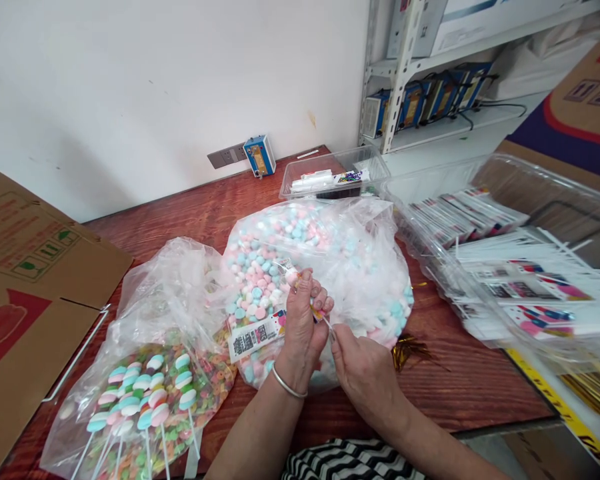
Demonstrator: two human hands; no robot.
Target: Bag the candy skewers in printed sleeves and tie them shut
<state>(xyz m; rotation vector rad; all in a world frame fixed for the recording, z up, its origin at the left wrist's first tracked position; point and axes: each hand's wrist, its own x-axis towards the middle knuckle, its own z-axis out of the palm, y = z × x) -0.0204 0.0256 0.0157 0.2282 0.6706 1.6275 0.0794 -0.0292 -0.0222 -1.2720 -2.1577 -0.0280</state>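
My left hand, with a bangle on the wrist, is closed around a clear printed wrapper with a marshmallow showing above the thumb. Below it, my right hand pinches a thin white stick that runs up into the left fist. Most of the wrapper is hidden by the fingers. A flat printed wrapper lies beside my left hand, on a large clear bag of pink, blue and white marshmallows. To the left, several marshmallow skewers rest on a bag of ring-shaped gummies.
A clear bin at right holds white sticks and printed packs. Behind the marshmallows stands a smaller clear tray. Cardboard boxes flank the table, one at left. Gold twist ties lie near my right hand.
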